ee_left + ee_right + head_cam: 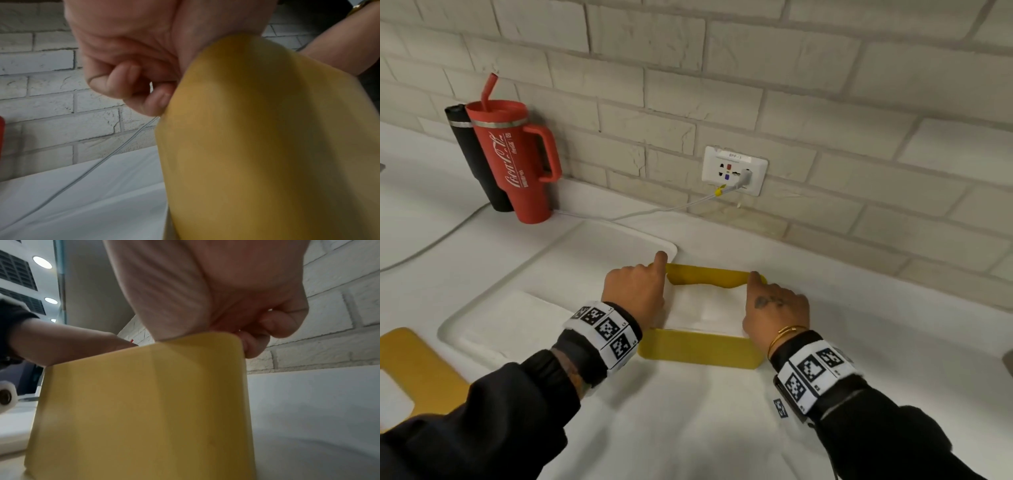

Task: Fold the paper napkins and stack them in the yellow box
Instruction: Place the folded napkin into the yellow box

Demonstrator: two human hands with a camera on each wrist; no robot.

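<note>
Both hands are working inside the yellow box [698,353], which is sitting on the white cloth near the middle of the counter, its long axis running left to right. The left hand [635,291] is at the box's left end and the right hand [777,311] at its right end, so each hand is equally near its own side. Folded white napkins [709,308] are lying in the box between the two hands, reaching close to the rim; how many are stacked there cannot be counted from above.

From the left wrist view, the left hand's lower fingers [156,100] are curling loosely outside the yellow wall, while the index finger is pointing away along the far left corner. The right hand is doing the same at the far right corner, its outer fingers [275,324] bent against the wall. Neither hand appears to be pinching anything; they seem to be pressing or squaring the stack, though the contact itself is hidden.

One white tray [571,274] is lying just left of the box with more unfolded napkin paper [517,315] in it, so the left hand is nearer the next sheet. One red tumbler [517,161] and one black bottle [472,154] are standing at the far left against the brick wall.
</note>
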